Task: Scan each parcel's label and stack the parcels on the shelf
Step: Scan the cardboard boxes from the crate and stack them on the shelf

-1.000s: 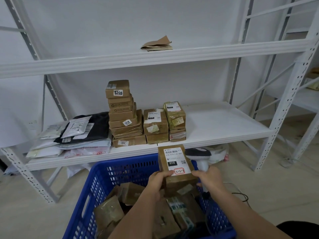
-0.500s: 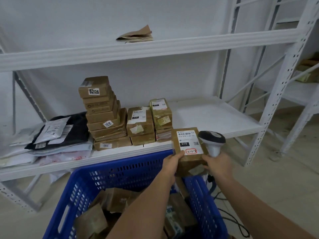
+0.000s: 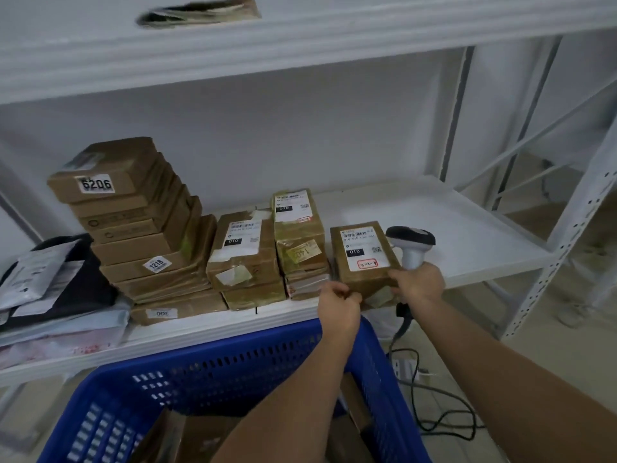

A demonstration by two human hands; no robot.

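From the head view, the parcel is now sitting on the shelf just right of the short stack — half a second ago it was hanging over the blue basket. The left hand is pinching its near corner, while the right hand is gripping the scanner and touching the parcel's right side.

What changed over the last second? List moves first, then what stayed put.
The parcel, held over the basket a second ago, has gone forward and right to the shelf, beside the rightmost stack. Left hand and right hand kept their grip on its near corners; the right also holds the scanner. The stacks and mailers stayed put.
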